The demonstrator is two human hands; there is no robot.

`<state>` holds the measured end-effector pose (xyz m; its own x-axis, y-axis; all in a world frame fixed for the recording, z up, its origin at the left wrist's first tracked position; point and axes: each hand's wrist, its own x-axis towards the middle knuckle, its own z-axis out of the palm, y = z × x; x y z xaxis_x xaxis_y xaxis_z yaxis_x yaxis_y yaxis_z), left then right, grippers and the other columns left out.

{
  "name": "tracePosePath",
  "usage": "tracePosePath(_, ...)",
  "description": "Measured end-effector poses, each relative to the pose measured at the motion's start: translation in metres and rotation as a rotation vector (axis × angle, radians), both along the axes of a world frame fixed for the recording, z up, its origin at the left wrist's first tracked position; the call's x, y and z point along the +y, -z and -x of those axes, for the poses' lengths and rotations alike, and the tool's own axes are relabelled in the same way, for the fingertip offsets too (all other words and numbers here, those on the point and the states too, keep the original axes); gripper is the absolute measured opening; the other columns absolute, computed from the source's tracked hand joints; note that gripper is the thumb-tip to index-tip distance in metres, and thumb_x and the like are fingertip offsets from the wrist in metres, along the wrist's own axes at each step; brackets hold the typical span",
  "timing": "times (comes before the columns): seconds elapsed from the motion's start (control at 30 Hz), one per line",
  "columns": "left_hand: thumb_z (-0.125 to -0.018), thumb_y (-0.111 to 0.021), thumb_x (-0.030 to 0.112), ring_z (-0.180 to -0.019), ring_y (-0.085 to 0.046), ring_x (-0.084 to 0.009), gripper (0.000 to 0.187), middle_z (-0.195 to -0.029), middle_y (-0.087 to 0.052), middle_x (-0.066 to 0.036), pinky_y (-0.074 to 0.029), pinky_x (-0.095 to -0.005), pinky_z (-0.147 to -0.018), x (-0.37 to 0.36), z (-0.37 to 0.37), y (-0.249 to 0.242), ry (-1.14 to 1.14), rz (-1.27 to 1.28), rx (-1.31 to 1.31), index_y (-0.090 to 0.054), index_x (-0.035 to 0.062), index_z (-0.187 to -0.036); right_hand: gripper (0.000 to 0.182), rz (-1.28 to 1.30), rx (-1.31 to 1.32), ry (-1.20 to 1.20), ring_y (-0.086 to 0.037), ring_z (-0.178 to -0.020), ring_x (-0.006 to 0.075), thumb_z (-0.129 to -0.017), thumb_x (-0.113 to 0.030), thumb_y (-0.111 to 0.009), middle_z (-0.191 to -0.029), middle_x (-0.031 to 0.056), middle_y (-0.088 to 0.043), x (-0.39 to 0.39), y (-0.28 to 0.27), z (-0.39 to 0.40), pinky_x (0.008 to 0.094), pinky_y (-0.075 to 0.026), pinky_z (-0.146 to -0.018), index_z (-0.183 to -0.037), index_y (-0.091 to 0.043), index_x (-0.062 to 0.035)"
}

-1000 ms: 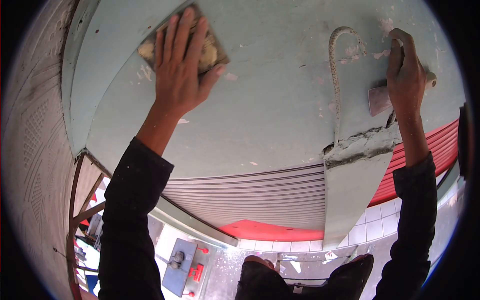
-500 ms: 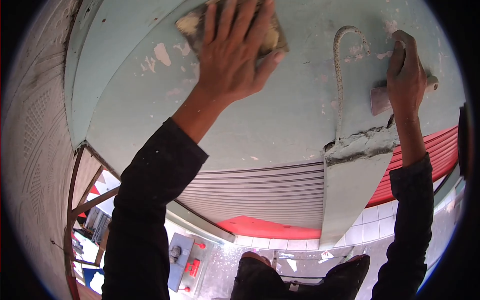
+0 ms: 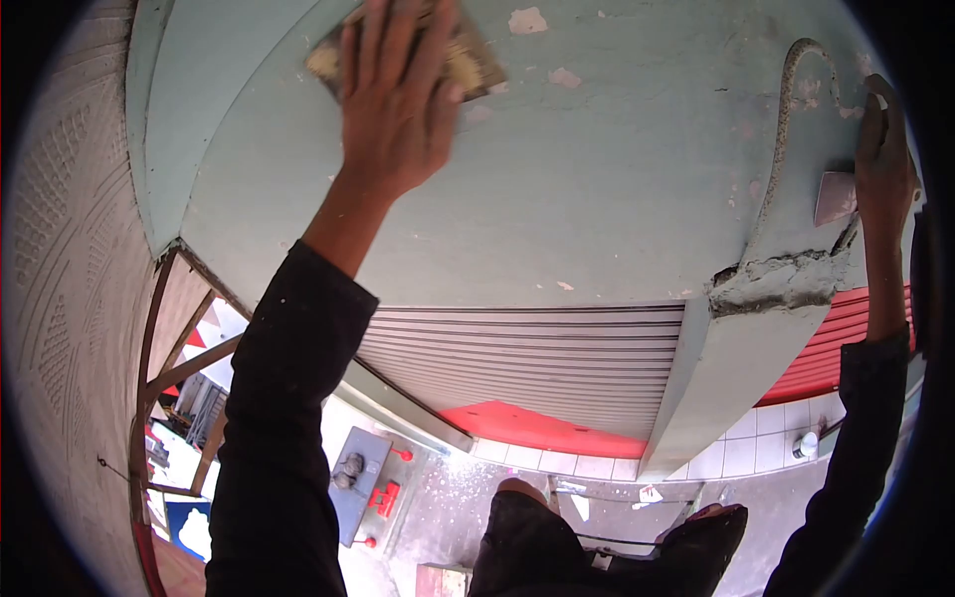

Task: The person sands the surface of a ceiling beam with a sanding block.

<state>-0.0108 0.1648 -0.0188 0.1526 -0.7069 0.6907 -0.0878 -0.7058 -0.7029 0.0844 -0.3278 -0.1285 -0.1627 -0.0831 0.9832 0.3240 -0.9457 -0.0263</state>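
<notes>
A worn, brown and tan sheet (image 3: 476, 68), perhaps sandpaper, lies flat against the pale green wall (image 3: 597, 199) at the upper left. My left hand (image 3: 396, 119) presses on it, its fingers stretched over the sheet and slightly blurred. At the right edge, my right hand (image 3: 883, 149) is closed round a scraper (image 3: 835, 197) with a flat blade, close to the wall. Beside that hand a speckled, bent cable or pipe (image 3: 780, 139) comes out of the wall. Pinkish bare patches (image 3: 528, 20) show where paint is chipped.
Below the wall are a grey roller shutter (image 3: 527, 358), a red shutter (image 3: 811, 348) and a cracked ledge (image 3: 776, 284) on a pillar. A wooden frame (image 3: 154, 348) stands left. Far below are a blue-grey table (image 3: 360, 478) and my legs (image 3: 527, 547).
The view has turned, so the pipe and shutters sit differently in it. My left hand and the sheet have shifted left along the wall. My right hand still holds the scraper, now nearer the right edge.
</notes>
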Motion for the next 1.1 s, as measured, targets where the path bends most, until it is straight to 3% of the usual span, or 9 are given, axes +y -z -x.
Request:
tracePosePath(0.13, -0.108, -0.020, 0.040, -0.154, -0.010, -0.0438, 0.064, -0.167, -0.014, -0.023, -0.008, -0.0571, -0.122, 0.114, 0.021, 0.011, -0.096, 0.105, 0.011, -0.021, 0.0019, -0.160, 0.029, -0.185, 0.265, 0.007, -0.071, -0.070, 0.0198, -0.109, -0.028, -0.047, -0.088, 0.0046, -0.074, 0.006, 0.005, 0.005, 0.0336, -0.055, -0.061, -0.134, -0.059, -0.0222)
tracePosePath(0.27, -0.108, -0.021, 0.036, -0.154, -0.009, -0.0428, 0.062, -0.167, -0.014, -0.023, -0.008, -0.0565, -0.123, 0.117, 0.018, 0.021, -0.071, 0.186, -0.023, -0.021, 0.0013, -0.160, 0.027, -0.175, 0.200, -0.005, -0.072, -0.073, 0.0230, -0.108, -0.027, -0.047, -0.087, 0.0060, -0.074, 0.012, 0.003, 0.007, 0.0356, -0.055, -0.064, -0.131, -0.060, -0.0230)
tracePosePath(0.5, -0.107, -0.025, 0.037, -0.152, -0.018, -0.0448, 0.060, -0.165, -0.021, -0.021, -0.012, -0.0582, -0.121, -0.062, -0.010, 0.008, -0.001, -0.005, -0.018, -0.031, 0.0039, -0.157, 0.022, -0.184, 0.121, -0.001, -0.072, -0.070, 0.0226, -0.107, -0.024, -0.049, -0.086, 0.0062, -0.074, 0.025, -0.001, 0.013, 0.0358, -0.055, -0.062, -0.124, -0.061, -0.0213)
tracePosePath(0.57, -0.099, -0.045, 0.023, -0.148, -0.029, -0.0399, 0.057, -0.161, -0.032, -0.020, -0.017, -0.0560, -0.120, -0.127, 0.004, 0.000, 0.000, 0.019, 0.023, -0.042, 0.0006, -0.151, 0.020, -0.211, 0.136, -0.016, -0.072, -0.068, 0.0225, -0.107, -0.022, -0.050, -0.086, 0.0065, -0.074, 0.029, -0.003, 0.017, 0.0350, -0.055, -0.059, -0.123, -0.062, -0.0203)
tracePosePath(0.6, -0.098, -0.047, 0.023, -0.147, -0.030, -0.0398, 0.057, -0.161, -0.033, -0.020, -0.018, -0.0560, -0.120, -0.148, -0.001, -0.002, 0.070, 0.004, -0.010, -0.043, 0.0000, -0.150, 0.018, -0.150, 0.019, -0.042, -0.071, -0.065, 0.0218, -0.105, -0.018, -0.052, -0.083, 0.0067, -0.073, 0.030, -0.005, 0.016, 0.0342, -0.054, -0.055, -0.120, -0.062, -0.0187)
tracePosePath(0.73, -0.096, -0.052, 0.023, -0.144, -0.034, -0.0387, 0.057, -0.157, -0.038, -0.020, -0.021, -0.0553, -0.120, -0.219, -0.041, -0.014, 0.334, -0.024, -0.133, -0.047, -0.0012, -0.147, 0.018, -0.171, 0.029, -0.076, -0.070, -0.064, 0.0209, -0.102, -0.012, -0.055, -0.080, 0.0071, -0.071, 0.034, -0.006, 0.020, 0.0348, -0.053, -0.054, -0.118, -0.062, -0.0175)
tracePosePath(0.97, -0.094, -0.056, 0.027, -0.142, -0.037, -0.0370, 0.058, -0.153, -0.043, -0.019, -0.022, -0.0537, -0.120, -0.229, -0.052, -0.022, 0.490, -0.062, -0.133, -0.049, 0.0002, -0.145, 0.019, -0.111, 0.019, -0.042, -0.070, -0.065, 0.0215, -0.104, -0.017, -0.054, -0.082, 0.0066, -0.072, 0.025, -0.004, 0.016, 0.0354, -0.054, -0.056, -0.121, -0.063, -0.0193)
tracePosePath(1.03, -0.094, -0.056, 0.028, -0.143, -0.036, -0.0376, 0.059, -0.154, -0.041, -0.019, -0.022, -0.0542, -0.120, -0.210, -0.049, -0.021, 0.439, -0.088, -0.149, -0.049, 0.0015, -0.146, 0.021, -0.061, -0.034, -0.029, -0.071, -0.066, 0.0210, -0.105, -0.018, -0.053, -0.084, 0.0062, -0.073, 0.023, -0.004, 0.015, 0.0354, -0.054, -0.058, -0.124, -0.062, -0.0200)
tracePosePath(1.1, -0.095, -0.056, 0.029, -0.143, -0.035, -0.0383, 0.059, -0.156, -0.039, -0.020, -0.021, -0.0548, -0.120, -0.186, -0.042, -0.024, 0.359, -0.109, -0.151, -0.047, 0.0026, -0.147, 0.024, -0.111, 0.120, -0.041, -0.072, -0.071, 0.0203, -0.107, -0.022, -0.051, -0.090, 0.0049, -0.074, 0.012, 0.001, 0.011, 0.0339, -0.056, -0.063, -0.129, -0.061, -0.0207)
